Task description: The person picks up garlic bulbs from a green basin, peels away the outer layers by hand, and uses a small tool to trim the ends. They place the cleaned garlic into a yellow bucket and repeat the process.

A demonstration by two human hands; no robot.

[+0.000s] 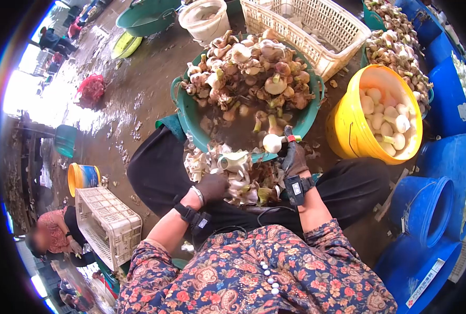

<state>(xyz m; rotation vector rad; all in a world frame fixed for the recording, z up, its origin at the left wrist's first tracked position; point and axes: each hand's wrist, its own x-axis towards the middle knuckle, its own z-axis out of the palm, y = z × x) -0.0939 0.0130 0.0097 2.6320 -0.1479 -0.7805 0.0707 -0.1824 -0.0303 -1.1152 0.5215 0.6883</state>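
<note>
My right hand [294, 158], in a dark glove, is closed on a peeled white garlic bulb [272, 143] by its stem, over the near rim of a green tub [184, 119]. A bit of red shows at its fingers. My left hand [212, 187], also gloved, is curled closed beside a heap of garlic skins [242, 189] in front of me. What it holds, if anything, is hidden. Unpeeled garlic bulbs [254, 63] are piled in the tub, some lying in brown water.
At right a yellow bucket [343, 123] holds peeled bulbs, with blue barrels [408, 206] beyond. A cream crate [337, 63] and a white bucket [204, 31] stand behind the tub. On the left are another crate [125, 225] and a seated person [57, 227].
</note>
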